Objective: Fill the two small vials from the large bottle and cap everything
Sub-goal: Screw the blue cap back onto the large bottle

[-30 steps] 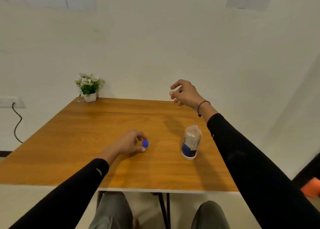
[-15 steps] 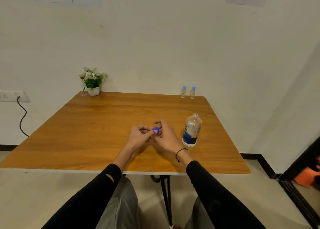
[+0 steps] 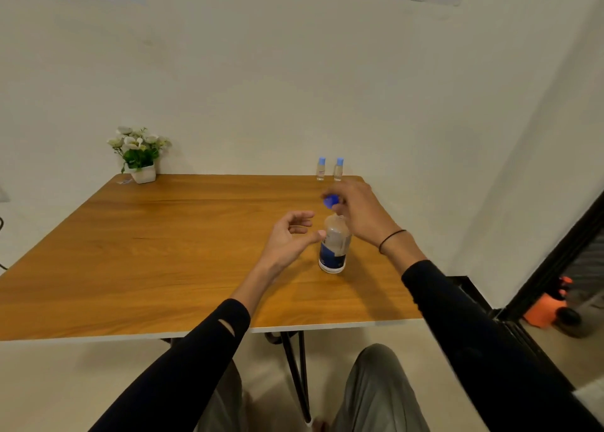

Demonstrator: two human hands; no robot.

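Note:
The large clear bottle (image 3: pixel 334 245) with a dark blue label stands upright on the wooden table (image 3: pixel 170 245), its mouth uncovered. My right hand (image 3: pixel 359 216) pinches the blue cap (image 3: pixel 330 201) just above the bottle's mouth. My left hand (image 3: pixel 291 238) is open, fingers curled loosely, its thumb touching or almost touching the bottle's left side. Two small vials (image 3: pixel 321 169) (image 3: pixel 339 169) with light blue caps stand side by side at the far edge of the table.
A small white pot of white flowers (image 3: pixel 139 153) sits at the table's far left corner. A wall runs behind the table and along its right side. An orange and black object (image 3: pixel 552 304) lies on the floor at the right.
The blue cap passed from my left hand to my right hand. My right hand carried it right and up over the bottle. My left hand opened and moved next to the bottle.

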